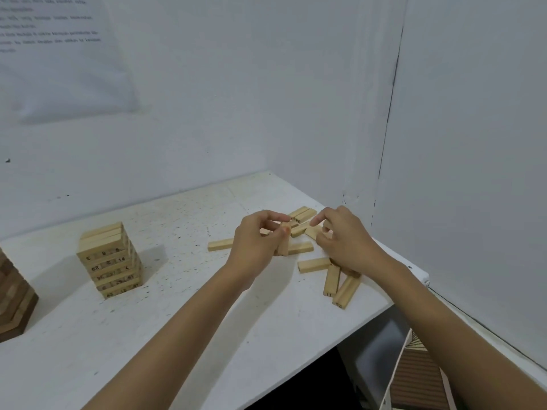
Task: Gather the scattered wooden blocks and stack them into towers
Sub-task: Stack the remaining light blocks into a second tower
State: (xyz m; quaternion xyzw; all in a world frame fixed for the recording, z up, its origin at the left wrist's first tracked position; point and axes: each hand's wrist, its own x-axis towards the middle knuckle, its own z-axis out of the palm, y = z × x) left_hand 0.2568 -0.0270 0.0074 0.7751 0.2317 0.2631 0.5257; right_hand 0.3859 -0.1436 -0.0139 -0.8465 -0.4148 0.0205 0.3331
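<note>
A tower of numbered pale wooden blocks (109,260) stands on the white table (177,321) at the left. Several loose blocks lie scattered at the right, among them one flat block (220,244), a pair at the back (303,213) and two near the edge (340,284). My left hand (254,247) grips an upright block (283,239) between fingers and thumb. My right hand (343,241) hovers over the scattered pile with its fingers curled, the index finger pointing toward a block (299,230); whether it holds anything is hidden.
A dark brown wooden tower (13,303) stands at the far left edge. White walls close the table at the back and right. The table's front right edge (370,318) drops to a patterned fabric (420,377) below.
</note>
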